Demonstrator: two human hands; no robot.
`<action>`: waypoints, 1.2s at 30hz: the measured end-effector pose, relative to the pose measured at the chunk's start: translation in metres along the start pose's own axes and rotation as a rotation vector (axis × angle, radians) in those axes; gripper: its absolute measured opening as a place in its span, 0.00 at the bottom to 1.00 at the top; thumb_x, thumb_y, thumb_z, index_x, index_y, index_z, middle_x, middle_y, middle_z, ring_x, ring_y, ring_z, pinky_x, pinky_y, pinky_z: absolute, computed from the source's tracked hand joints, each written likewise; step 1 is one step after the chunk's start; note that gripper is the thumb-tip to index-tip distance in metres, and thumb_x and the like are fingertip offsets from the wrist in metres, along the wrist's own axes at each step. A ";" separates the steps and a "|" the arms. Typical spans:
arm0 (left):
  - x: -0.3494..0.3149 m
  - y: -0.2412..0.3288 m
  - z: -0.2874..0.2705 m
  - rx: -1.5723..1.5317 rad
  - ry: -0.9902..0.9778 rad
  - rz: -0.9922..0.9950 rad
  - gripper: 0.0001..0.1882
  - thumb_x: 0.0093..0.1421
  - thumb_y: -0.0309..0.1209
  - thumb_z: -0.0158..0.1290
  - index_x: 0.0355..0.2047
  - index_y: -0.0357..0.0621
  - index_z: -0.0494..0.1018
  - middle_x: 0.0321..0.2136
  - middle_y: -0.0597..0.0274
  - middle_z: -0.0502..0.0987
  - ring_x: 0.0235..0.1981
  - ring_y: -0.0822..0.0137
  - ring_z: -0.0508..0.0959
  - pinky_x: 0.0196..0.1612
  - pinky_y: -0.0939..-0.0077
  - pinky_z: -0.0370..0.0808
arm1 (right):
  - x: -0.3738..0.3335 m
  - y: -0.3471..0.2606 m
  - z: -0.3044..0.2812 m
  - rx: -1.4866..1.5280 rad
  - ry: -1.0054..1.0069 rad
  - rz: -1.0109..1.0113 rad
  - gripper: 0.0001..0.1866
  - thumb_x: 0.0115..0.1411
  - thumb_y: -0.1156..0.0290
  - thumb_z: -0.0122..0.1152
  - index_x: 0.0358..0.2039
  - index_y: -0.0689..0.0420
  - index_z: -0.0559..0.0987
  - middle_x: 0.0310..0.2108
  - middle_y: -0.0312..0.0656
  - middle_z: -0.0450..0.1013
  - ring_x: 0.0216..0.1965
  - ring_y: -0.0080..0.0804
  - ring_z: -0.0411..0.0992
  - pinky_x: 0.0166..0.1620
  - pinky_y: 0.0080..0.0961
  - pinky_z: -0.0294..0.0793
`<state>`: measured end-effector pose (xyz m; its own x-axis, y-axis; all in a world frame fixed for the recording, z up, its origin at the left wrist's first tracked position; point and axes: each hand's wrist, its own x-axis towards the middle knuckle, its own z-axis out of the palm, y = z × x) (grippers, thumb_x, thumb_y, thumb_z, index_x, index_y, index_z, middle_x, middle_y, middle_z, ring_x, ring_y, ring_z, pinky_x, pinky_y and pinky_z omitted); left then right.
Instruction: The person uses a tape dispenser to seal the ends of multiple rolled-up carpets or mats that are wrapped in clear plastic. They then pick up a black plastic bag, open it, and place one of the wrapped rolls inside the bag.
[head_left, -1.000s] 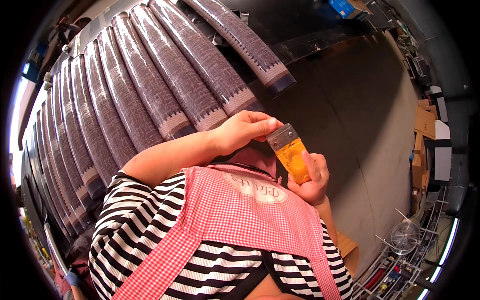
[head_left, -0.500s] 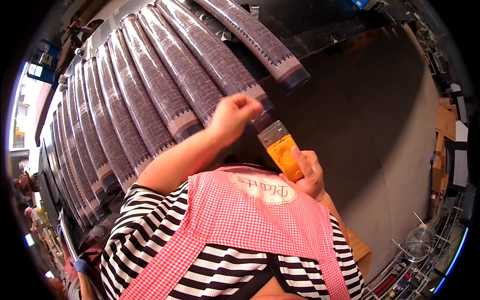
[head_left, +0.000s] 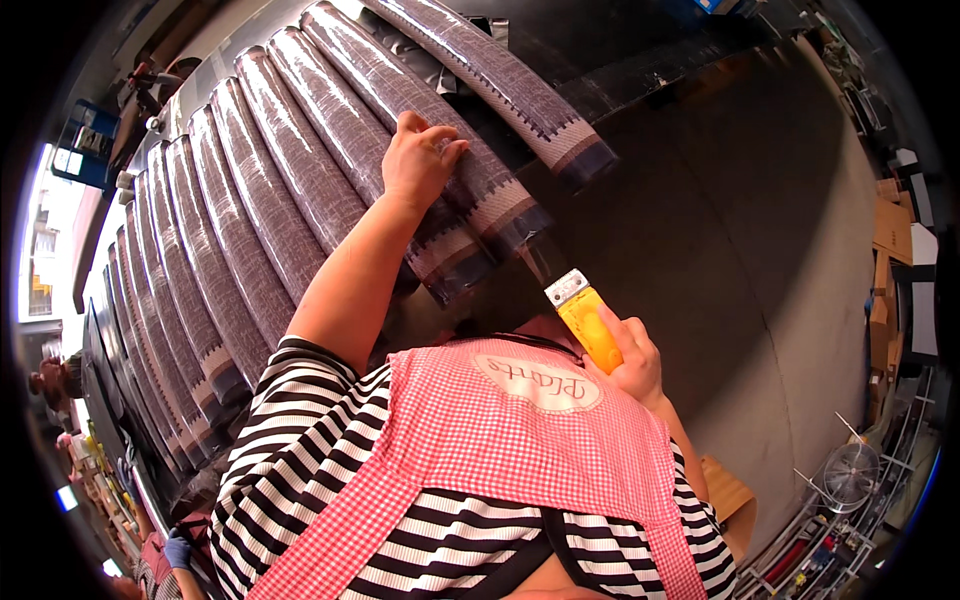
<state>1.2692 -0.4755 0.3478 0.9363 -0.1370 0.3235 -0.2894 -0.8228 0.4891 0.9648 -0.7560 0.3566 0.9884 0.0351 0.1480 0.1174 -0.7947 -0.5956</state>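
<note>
Long rolls of grey-brown patterned carpet, wrapped in shiny clear film, lie side by side. My left hand (head_left: pixel 420 160), fingers loosely bent and thumb apart, is at the long carpet roll (head_left: pixel 480 165) second from the right; whether it presses the film or hovers cannot be told. Nothing shows in its fingers. In my right hand (head_left: pixel 637 362) is a yellow hand tool (head_left: pixel 590 328) with a flat metal head, close to my apron. The metal end points toward that roll's near end, where a faint translucent strip shows between them.
A separate carpet roll (head_left: pixel 560 135) lies at the far right of the row. Dark floor (head_left: pixel 720 230) stretches to the right. Cardboard boxes (head_left: pixel 890 235) and a metal fan (head_left: pixel 850 477) stand along the right side. At lower left shows another person's gloved hand (head_left: pixel 178 552).
My left hand has moved up and left along the roll, its fingers loosening from a closed shape. My right hand has shifted slightly right and down with the yellow tool.
</note>
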 end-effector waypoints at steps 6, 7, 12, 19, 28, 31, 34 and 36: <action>0.023 -0.020 0.004 0.101 -0.036 -0.177 0.34 0.61 0.53 0.57 0.64 0.55 0.68 0.52 0.45 0.71 0.52 0.47 0.76 0.55 0.59 0.75 | 0.007 0.005 0.004 -0.009 -0.024 0.015 0.43 0.44 0.62 0.76 0.64 0.43 0.71 0.34 0.40 0.67 0.30 0.36 0.74 0.34 0.32 0.79; 0.030 -0.027 0.002 0.169 -0.084 -0.190 0.33 0.62 0.53 0.54 0.63 0.52 0.69 0.54 0.44 0.70 0.53 0.45 0.76 0.56 0.57 0.73 | 0.009 0.006 0.004 -0.010 -0.034 0.012 0.43 0.44 0.62 0.75 0.64 0.43 0.71 0.34 0.40 0.67 0.30 0.36 0.74 0.34 0.32 0.79; 0.014 0.022 0.003 0.132 -0.012 0.438 0.20 0.63 0.35 0.55 0.55 0.46 0.74 0.51 0.55 0.76 0.55 0.54 0.72 0.59 0.59 0.68 | 0.016 0.004 0.006 -0.005 -0.041 0.026 0.41 0.45 0.61 0.74 0.63 0.43 0.72 0.34 0.41 0.68 0.30 0.38 0.75 0.35 0.34 0.80; -0.061 0.069 0.024 0.152 -0.513 0.619 0.35 0.57 0.52 0.58 0.61 0.49 0.70 0.62 0.57 0.68 0.70 0.51 0.58 0.71 0.35 0.39 | 0.075 -0.021 0.003 -0.072 -0.291 0.232 0.36 0.50 0.57 0.67 0.62 0.46 0.72 0.40 0.47 0.74 0.38 0.49 0.78 0.45 0.40 0.79; -0.097 0.077 0.045 0.323 -0.234 0.699 0.25 0.61 0.32 0.48 0.57 0.33 0.68 0.61 0.43 0.67 0.66 0.44 0.63 0.68 0.34 0.52 | 0.142 0.040 0.010 -0.221 -0.819 0.437 0.33 0.46 0.54 0.66 0.52 0.57 0.81 0.50 0.50 0.79 0.52 0.43 0.77 0.55 0.37 0.76; -0.102 0.082 0.057 0.459 -0.240 0.619 0.32 0.55 0.34 0.59 0.59 0.36 0.66 0.64 0.44 0.65 0.68 0.45 0.60 0.69 0.39 0.53 | 0.098 0.085 0.012 0.028 -0.726 0.523 0.36 0.47 0.55 0.67 0.58 0.56 0.77 0.54 0.52 0.76 0.55 0.45 0.75 0.58 0.34 0.73; -0.100 0.092 0.057 0.459 -0.311 0.540 0.30 0.57 0.34 0.59 0.58 0.38 0.67 0.64 0.45 0.65 0.69 0.46 0.60 0.70 0.40 0.51 | 0.061 0.111 0.010 0.254 -0.576 0.604 0.34 0.53 0.61 0.66 0.60 0.60 0.74 0.52 0.52 0.77 0.53 0.41 0.76 0.57 0.30 0.73; -0.096 0.095 0.047 0.333 -0.380 0.492 0.28 0.58 0.34 0.58 0.57 0.39 0.68 0.64 0.47 0.65 0.69 0.47 0.59 0.70 0.40 0.50 | 0.039 0.128 0.011 0.320 -0.462 0.628 0.34 0.54 0.63 0.67 0.61 0.61 0.73 0.53 0.52 0.76 0.52 0.40 0.76 0.56 0.30 0.73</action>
<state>1.1611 -0.5667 0.3256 0.7345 -0.6698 0.1087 -0.6776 -0.7325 0.0649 1.0192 -0.8494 0.2771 0.8112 -0.0560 -0.5820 -0.5142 -0.5422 -0.6646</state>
